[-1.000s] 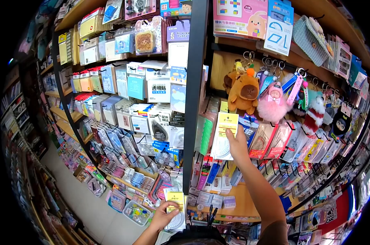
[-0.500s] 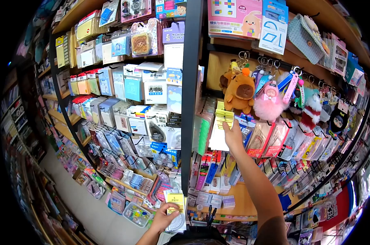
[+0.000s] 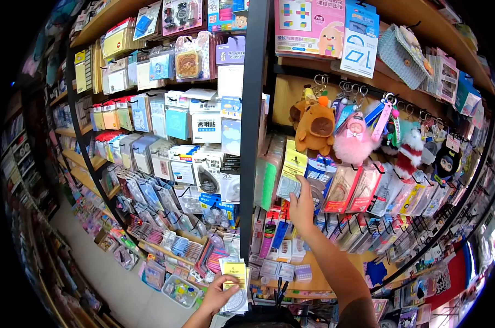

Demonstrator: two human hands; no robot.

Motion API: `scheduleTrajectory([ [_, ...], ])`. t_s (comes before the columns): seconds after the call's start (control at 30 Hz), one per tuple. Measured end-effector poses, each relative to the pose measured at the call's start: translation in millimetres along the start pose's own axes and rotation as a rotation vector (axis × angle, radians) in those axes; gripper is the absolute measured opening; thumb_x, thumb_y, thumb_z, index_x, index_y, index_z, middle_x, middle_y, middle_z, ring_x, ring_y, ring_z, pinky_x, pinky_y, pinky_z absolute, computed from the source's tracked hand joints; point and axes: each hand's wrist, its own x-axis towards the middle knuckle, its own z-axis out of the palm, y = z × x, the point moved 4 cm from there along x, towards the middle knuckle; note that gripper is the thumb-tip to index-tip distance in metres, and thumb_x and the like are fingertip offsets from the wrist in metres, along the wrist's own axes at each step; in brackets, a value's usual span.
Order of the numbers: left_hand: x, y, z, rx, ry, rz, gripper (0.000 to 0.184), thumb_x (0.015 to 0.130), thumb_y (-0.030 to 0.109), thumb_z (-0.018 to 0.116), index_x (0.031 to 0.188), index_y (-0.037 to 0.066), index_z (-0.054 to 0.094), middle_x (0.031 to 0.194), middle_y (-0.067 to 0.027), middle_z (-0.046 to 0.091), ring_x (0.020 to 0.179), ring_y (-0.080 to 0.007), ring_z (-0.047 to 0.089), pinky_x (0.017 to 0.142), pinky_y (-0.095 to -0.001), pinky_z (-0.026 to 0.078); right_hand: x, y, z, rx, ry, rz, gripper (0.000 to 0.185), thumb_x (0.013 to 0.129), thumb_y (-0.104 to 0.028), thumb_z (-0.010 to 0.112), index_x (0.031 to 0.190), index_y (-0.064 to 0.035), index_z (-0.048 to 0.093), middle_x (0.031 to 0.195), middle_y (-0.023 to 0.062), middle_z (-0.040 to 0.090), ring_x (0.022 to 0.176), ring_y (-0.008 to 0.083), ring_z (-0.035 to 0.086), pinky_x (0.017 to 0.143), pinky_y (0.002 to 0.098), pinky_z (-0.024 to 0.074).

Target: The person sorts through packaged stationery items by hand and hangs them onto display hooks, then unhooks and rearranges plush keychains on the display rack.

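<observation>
Left hand [image 3: 217, 298] grasps packets [image 3: 235, 270]; right hand [image 3: 302, 210] meets a hanging packet [image 3: 294, 163]

At far left, a pale aisle floor [image 3: 119, 284] runs beside a rack lined with hanging stationery. Low on that side, a clear bin [image 3: 180, 291] contains small, colourful pieces. To its right, the left hand's grip is pinched around several yellow-topped packets, near the bottom of the view, thumb across the front; a round, scale-like print shows on the lower part.

A dark upright post [image 3: 252, 136] divides the displays. Just beyond it hangs a bright green item [image 3: 268, 186], and right beside that is the hanging packet, also yellow-topped, tilted, with its lower end to the left. The right hand's fingers are at its right edge; whether that grip is closed on it, I cannot tell.

Above the right hand hangs a brown plush keychain [image 3: 315, 128]. Next come red-edged packages [image 3: 341, 188], with a pink fluffy keychain [image 3: 354, 145] above them. Farther right hang a red-and-white plush [image 3: 409, 156] and a black, round-topped charm [image 3: 448, 161].
</observation>
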Motion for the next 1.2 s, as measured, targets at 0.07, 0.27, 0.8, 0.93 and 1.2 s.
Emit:
scheduleTrajectory([
  [0.07, -0.5, 2.9, 1.9, 0.005, -0.005, -0.001, 0.016, 0.076, 0.009, 0.069, 0.09, 0.008, 0.061, 0.098, -0.0055, 0.049, 0.099, -0.0186, 0.047, 0.091, -0.0303, 0.034, 7.0, -2.7, 0.7, 0.002, 0.009, 0.025, 0.054, 0.078, 0.007, 0.05, 0.127, -0.0051, 0.034, 0.118, 0.0232, 0.044, 0.108, 0.0421, 0.045, 0.09, 0.0418, 0.0383],
  [0.27, -2.4, -2.1, 0.8, -0.012, -0.017, 0.0, 0.016, 0.076, 0.007, 0.068, 0.09, 0.007, 0.06, 0.098, -0.0048, 0.049, 0.098, -0.0177, 0.047, 0.091, -0.0297, 0.034, 26.8, 1.5, 10.3, -0.086, -0.057, 0.127, 0.06, 0.078, 0.007, 0.048, 0.133, -0.0069, 0.028, 0.12, 0.025, 0.041, 0.107, 0.0439, 0.045, 0.089, 0.0433, 0.0392],
  [0.8, 11.5, 20.6, 5.3, -0.455, 0.154, -0.072, 0.053, 0.082, 0.003, 0.062, 0.13, 0.005, 0.041, 0.124, -0.0056, 0.048, 0.11, -0.0131, 0.046, 0.093, -0.0252, 0.036, -136.3, -85.4, -11.3, 0.371, -0.608, 0.349, 0.037, 0.079, -0.016, 0.064, 0.109, 0.0002, 0.05, 0.097, 0.0166, 0.057, 0.08, 0.0254, 0.06, 0.067, 0.0325, 0.0489],
  [0.93, 20.4, 36.0, 16.0, -0.478, 0.153, 0.021, 0.07, 0.082, -0.001, 0.059, 0.141, 0.008, 0.022, 0.137, -0.0068, 0.036, 0.118, -0.014, 0.04, 0.097, -0.027, 0.033, -179.9, -86.2, 13.4, 0.126, -0.729, 0.271, 0.056, 0.077, -0.034, 0.066, 0.115, 0.0003, 0.044, 0.109, 0.0189, 0.046, 0.102, 0.0353, 0.051, 0.082, 0.0392, 0.0433],
  [1.2, 13.6, 33.6, 26.0, -0.451, 0.229, -0.017, 0.078, 0.088, 0.003, 0.05, 0.143, 0.012, -0.004, 0.137, -0.0112, 0.031, 0.117, -0.0174, 0.04, 0.095, -0.0277, 0.036, -203.1, -89.0, 12.2, 0.052, -0.669, 0.239, 0.064, 0.075, -0.028, 0.068, 0.123, 0.0023, 0.039, 0.112, 0.0222, 0.04, 0.102, 0.0363, 0.047, 0.087, 0.0389, 0.0399],
])
